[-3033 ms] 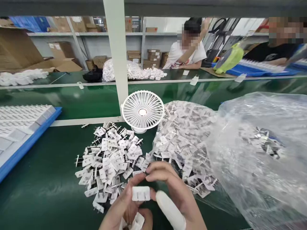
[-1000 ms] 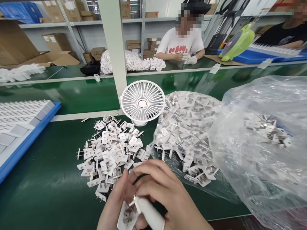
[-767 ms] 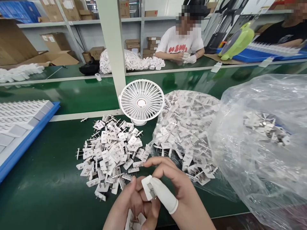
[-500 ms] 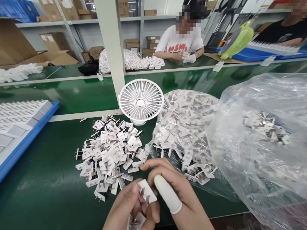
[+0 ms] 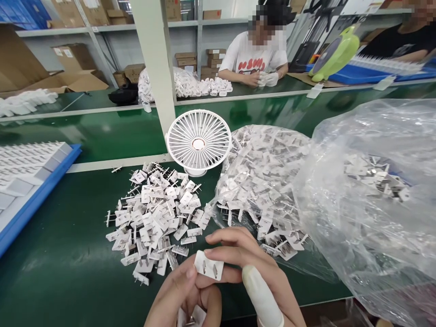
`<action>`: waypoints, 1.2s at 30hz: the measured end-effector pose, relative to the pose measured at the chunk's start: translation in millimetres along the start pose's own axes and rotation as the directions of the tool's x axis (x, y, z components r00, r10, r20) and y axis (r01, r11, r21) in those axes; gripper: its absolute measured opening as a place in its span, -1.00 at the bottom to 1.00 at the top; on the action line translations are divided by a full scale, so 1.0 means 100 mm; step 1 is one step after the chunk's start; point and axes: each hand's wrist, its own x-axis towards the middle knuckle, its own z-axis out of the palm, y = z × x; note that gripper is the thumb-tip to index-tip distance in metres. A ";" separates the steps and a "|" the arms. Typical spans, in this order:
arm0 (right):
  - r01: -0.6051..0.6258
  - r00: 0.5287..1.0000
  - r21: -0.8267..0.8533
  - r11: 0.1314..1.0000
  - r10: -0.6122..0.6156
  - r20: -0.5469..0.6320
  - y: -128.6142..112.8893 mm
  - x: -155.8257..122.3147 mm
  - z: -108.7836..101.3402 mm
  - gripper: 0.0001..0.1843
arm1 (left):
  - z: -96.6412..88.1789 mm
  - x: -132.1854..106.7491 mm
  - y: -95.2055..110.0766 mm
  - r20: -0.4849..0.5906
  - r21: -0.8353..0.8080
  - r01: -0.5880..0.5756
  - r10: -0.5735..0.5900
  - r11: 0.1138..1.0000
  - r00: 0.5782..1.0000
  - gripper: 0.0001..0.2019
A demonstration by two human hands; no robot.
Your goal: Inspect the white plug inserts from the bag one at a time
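My left hand pinches a white two-pin plug plate at its left end, thumb on the face. The metal pins point toward me. A second plug plate is tucked in the curled lower fingers, partly cut off by the bottom edge. My right hand is open, its fingers stretched out, one fingertip at the upper right edge of the pinched plate. A white finger cot covers the right thumb, which stands apart from the plate. Just beyond my hands lies a loose pile of similar plug plates.
A white fan stands behind the pile. Clear plastic bags of plates fill the right side. At left is a blue tray of white parts. Across the green bench, a co-worker sits beside a green fan.
The pinched plug plate has turned so its long side lies closer to level. My right fingers have reached its upper edge, and the right thumb has moved down and right.
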 end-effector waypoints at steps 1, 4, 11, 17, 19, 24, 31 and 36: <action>-0.006 1.000 -0.004 1.000 0.006 0.000 0.00 0.00 0.01 -0.63 | 0.00 -0.01 0.01 -0.014 0.012 -0.003 0.003 1.000 1.000 -0.64; 0.000 1.000 0.004 1.000 0.000 0.014 0.01 0.00 0.02 -0.58 | 0.02 -0.03 0.03 -0.036 0.036 0.003 -0.001 0.999 0.999 -0.64; 0.028 1.000 0.058 0.998 -0.027 -0.005 0.06 -0.02 -0.02 -0.56 | 0.08 -0.05 0.06 -0.025 -0.053 0.005 -0.007 0.999 1.000 -0.72; 0.016 1.000 0.029 0.999 -0.017 0.023 0.12 0.00 -0.04 -0.46 | 0.07 -0.03 0.05 0.004 0.092 0.053 -0.054 0.994 0.999 -0.53; -0.008 1.000 -0.016 1.000 0.008 -0.025 0.10 0.02 -0.03 -0.45 | 0.08 -0.04 0.05 -0.034 0.094 0.072 -0.069 0.993 0.997 -0.53; 0.001 0.998 -0.014 1.000 -0.002 -0.063 -0.03 0.00 -0.05 -0.54 | 0.12 -0.06 0.06 -0.100 0.050 0.043 -0.038 0.998 0.994 -0.60; -0.024 0.989 -0.131 0.991 0.042 0.138 -0.08 0.01 -0.09 -0.49 | 0.04 -0.04 0.07 0.041 0.180 0.080 -0.089 0.980 0.995 -0.51; 0.001 0.997 -0.117 0.993 0.007 0.071 -0.02 0.00 -0.06 -0.53 | 0.14 -0.05 0.09 -0.077 0.154 0.116 -0.105 0.981 0.991 -0.49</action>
